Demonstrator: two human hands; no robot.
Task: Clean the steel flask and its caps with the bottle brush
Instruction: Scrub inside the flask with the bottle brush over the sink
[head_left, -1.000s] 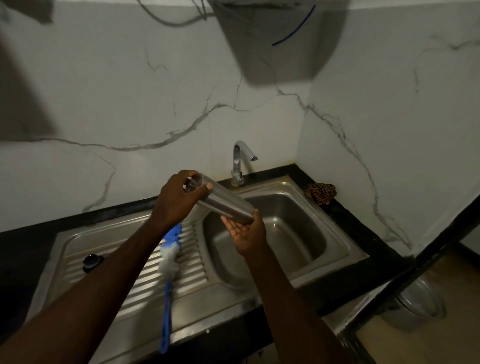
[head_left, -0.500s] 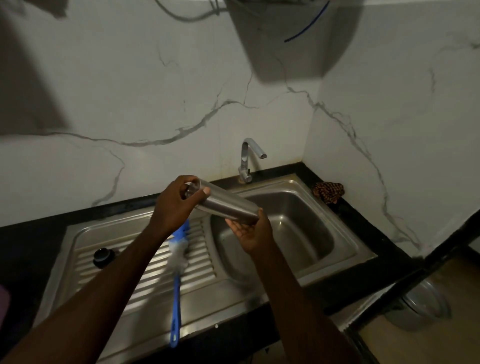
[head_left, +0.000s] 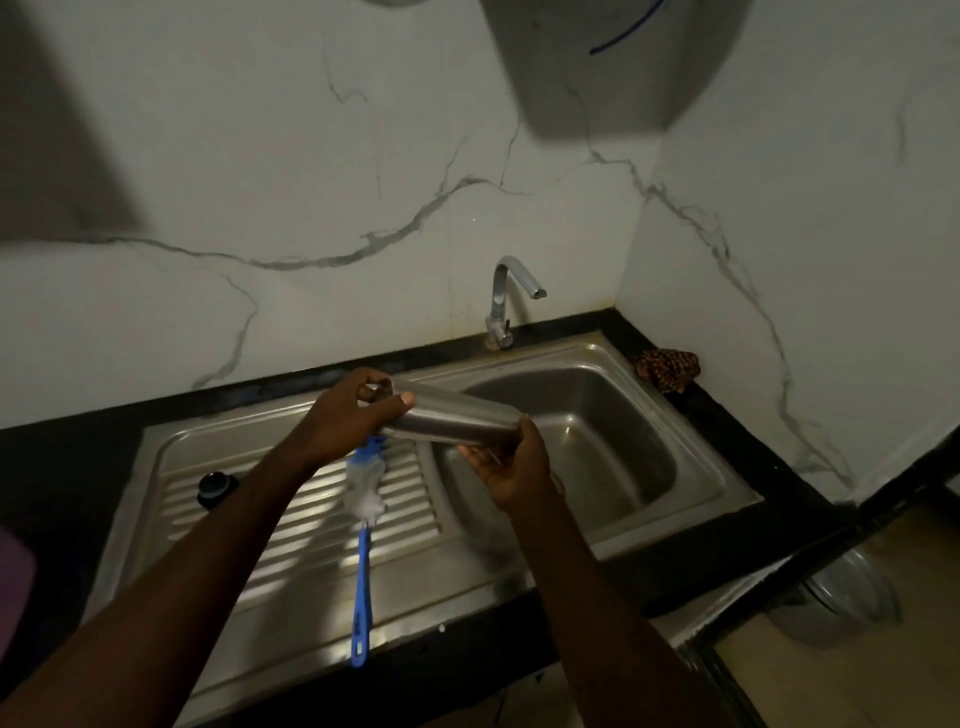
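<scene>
The steel flask (head_left: 457, 415) lies nearly level in the air above the left rim of the sink basin (head_left: 644, 467). My left hand (head_left: 348, 415) grips its neck end, thumb over the top. My right hand (head_left: 514, 462) cups the base end from below with curled fingers. The blue bottle brush (head_left: 363, 525) lies on the ribbed drainboard (head_left: 311, 525) under my left hand, white bristles toward the back, handle toward the front edge. A dark round cap (head_left: 215, 488) sits on the drainboard's left side.
A chrome tap (head_left: 506, 301) stands behind the basin, with no water running. A patterned cloth (head_left: 667, 366) lies on the black counter in the right corner. A metal vessel (head_left: 836, 603) sits on the floor at lower right. Something purple (head_left: 13, 587) shows at the left edge.
The flask has tipped from sloping down to the right toward nearly level, still held by both hands. The camera view has shifted a little; brush and cap stay put.
</scene>
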